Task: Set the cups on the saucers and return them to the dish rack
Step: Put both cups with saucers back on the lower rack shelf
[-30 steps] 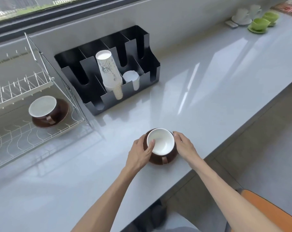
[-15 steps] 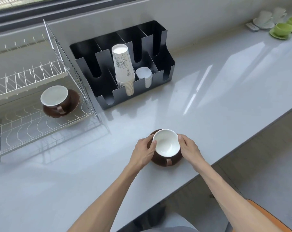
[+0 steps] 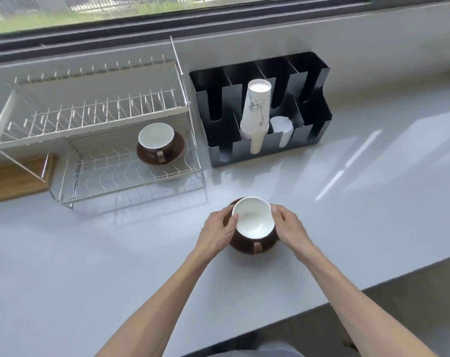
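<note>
A brown cup with a white inside (image 3: 253, 221) sits on a brown saucer (image 3: 266, 246) near the counter's front. Its handle points toward me. My left hand (image 3: 217, 231) grips the saucer's left edge and my right hand (image 3: 289, 229) grips its right edge. Whether the saucer rests on the counter or is slightly raised I cannot tell. A second brown cup (image 3: 157, 140) stands on its saucer (image 3: 176, 153) on the lower shelf of the white wire dish rack (image 3: 102, 173), at the rack's right end.
A black cup dispenser (image 3: 309, 81) with a stack of paper cups (image 3: 256, 117) stands right of the rack against the wall. A wooden board (image 3: 15, 176) lies at the far left. The counter's front edge runs diagonally at the lower right.
My view has swung left and up, so the whole rack now shows and the green cups at the far right have left the frame. Both hands stay on the saucer's edges.
</note>
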`<state>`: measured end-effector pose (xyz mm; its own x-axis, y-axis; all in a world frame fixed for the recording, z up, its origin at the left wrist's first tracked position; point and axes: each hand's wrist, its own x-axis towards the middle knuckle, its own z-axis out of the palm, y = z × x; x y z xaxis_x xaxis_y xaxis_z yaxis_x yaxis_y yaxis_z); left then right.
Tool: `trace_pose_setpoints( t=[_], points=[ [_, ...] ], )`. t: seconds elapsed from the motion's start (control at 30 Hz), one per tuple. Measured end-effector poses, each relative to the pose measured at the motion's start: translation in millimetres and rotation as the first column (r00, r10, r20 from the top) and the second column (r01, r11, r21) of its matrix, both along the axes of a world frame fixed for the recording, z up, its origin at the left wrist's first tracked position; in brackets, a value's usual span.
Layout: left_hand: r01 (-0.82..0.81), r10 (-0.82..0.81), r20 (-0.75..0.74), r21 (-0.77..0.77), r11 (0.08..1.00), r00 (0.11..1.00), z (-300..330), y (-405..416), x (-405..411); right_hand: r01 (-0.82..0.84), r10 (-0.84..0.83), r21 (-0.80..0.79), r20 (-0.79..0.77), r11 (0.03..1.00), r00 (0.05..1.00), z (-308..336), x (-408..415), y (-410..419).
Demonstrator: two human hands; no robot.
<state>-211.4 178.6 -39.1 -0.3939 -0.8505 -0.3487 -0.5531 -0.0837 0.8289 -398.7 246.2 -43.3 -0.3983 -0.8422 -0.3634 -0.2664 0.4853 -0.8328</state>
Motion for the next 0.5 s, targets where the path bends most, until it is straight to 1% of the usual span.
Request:
trace_pose_setpoints(
  t=[0.23, 0.4, 0.5],
  points=[
    [-0.185, 0.185, 0.008, 0.005, 0.983, 0.983, 8.6, -21.8, 70.6, -0.128, 0.128, -0.04, 0.006, 0.991, 0.992, 7.3, 64.0, -49.8],
    [-0.301, 0.301, -0.009, -0.018, 0.953, 0.954, 19.0, -38.0, 121.4, -0.232, 0.232, -0.068, 0.006, 0.97, 0.973, 12.6, 112.0, -85.9],
    [-0.364, 0.364, -0.001, -0.017, 0.931, 0.931, 25.5, -48.5, 152.4, -0.298, 0.299, -0.055, 0.005, 0.953, 0.954, 21.0, 140.3, -105.3]
  ],
)
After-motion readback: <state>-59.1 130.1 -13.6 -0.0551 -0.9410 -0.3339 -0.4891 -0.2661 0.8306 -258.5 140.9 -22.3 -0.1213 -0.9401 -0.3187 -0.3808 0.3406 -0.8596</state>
